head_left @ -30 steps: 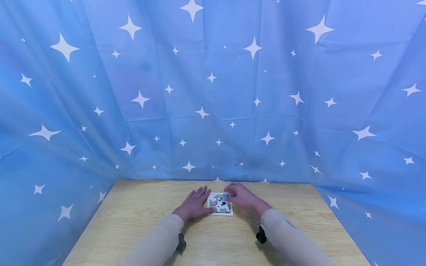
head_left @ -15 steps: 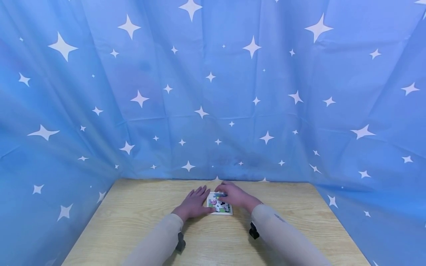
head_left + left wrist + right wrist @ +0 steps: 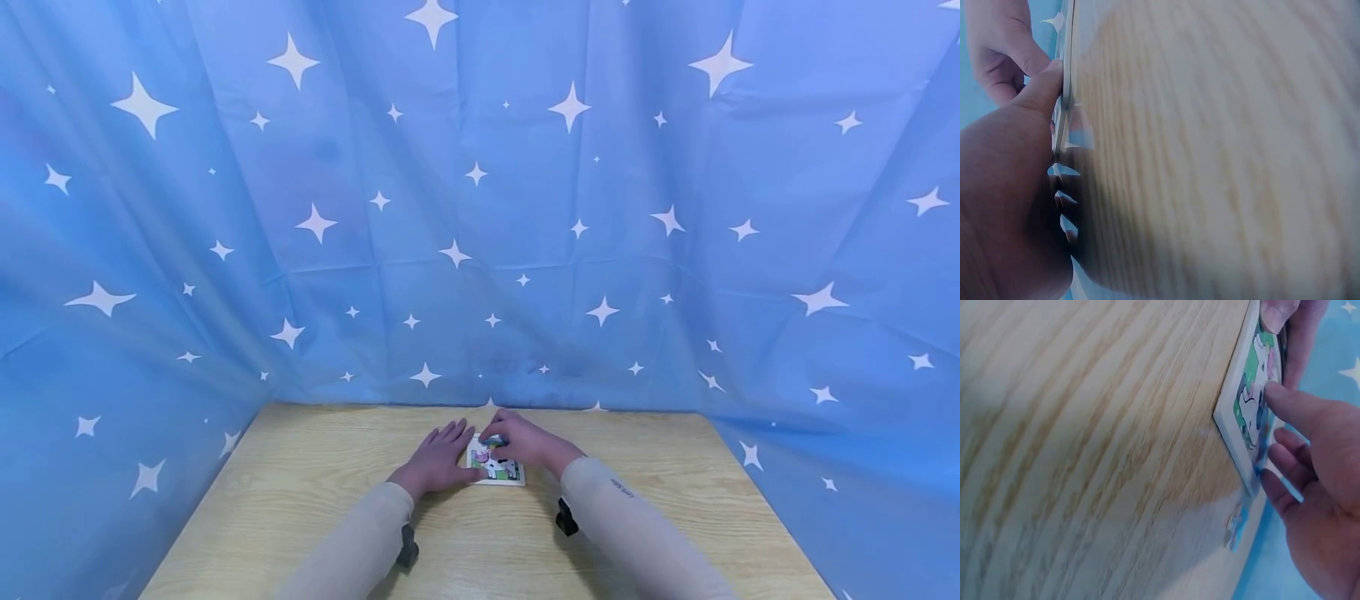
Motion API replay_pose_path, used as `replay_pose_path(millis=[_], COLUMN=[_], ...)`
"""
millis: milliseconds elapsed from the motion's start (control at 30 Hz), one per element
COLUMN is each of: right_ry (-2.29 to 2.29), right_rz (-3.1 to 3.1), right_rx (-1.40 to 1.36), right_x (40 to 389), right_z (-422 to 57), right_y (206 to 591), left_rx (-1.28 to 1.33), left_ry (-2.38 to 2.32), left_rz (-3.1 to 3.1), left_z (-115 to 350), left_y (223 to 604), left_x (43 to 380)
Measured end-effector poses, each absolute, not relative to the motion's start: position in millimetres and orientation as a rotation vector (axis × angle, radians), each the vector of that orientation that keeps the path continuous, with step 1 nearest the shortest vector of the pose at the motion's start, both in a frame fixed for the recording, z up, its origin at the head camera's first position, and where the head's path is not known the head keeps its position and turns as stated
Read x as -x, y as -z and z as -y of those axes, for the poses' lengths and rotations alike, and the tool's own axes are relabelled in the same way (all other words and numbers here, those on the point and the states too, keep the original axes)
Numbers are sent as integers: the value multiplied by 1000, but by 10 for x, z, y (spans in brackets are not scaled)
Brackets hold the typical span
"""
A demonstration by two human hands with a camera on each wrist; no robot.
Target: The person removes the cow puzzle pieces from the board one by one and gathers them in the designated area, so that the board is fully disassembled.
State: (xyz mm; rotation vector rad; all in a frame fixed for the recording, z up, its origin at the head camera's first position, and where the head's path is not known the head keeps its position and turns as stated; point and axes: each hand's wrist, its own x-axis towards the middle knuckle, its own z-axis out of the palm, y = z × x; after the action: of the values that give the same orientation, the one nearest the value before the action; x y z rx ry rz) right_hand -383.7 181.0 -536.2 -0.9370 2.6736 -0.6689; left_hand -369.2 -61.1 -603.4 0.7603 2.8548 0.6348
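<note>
Pinching blue piece [image 3: 492, 442] at cow board [image 3: 506, 472], right hand [image 3: 525, 439] grip part-closed; left hand [image 3: 441, 463] spread, thumb touching board.

"Where's my head camera looking from?"

"Behind and above both grips, facing forward and down. It's my farthest view: left grip [image 3: 438, 462] and right grip [image 3: 525, 440] look small over the bench [image 3: 315, 458], starred curtain [image 3: 510, 217] beyond them."

"And my wrist cameras?"

"Low and close, both rolled sideways. The left one skims the bench past the left grip towards the right; the other looks past the right grip towards the left."

"What do they share?"

"Both grips and the board [image 3: 1250, 409] between them, nearly edge-on from my left wrist, its face showing from my right."
</note>
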Motion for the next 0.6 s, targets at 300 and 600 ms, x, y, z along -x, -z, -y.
replay_pose_path(millis=[300, 600], right_ry=[743, 807], right_rz=[-2655, -2622], right_rx=[913, 919], right_x=[3842, 3828], right_z=[-1845, -1848], right_y=[5386, 5370], left_rx=[-752, -741], left_ry=[-626, -625], left_rz=[-2861, -2868], left_z=[588, 585], left_y=[6017, 6014], left_x=[3683, 3677])
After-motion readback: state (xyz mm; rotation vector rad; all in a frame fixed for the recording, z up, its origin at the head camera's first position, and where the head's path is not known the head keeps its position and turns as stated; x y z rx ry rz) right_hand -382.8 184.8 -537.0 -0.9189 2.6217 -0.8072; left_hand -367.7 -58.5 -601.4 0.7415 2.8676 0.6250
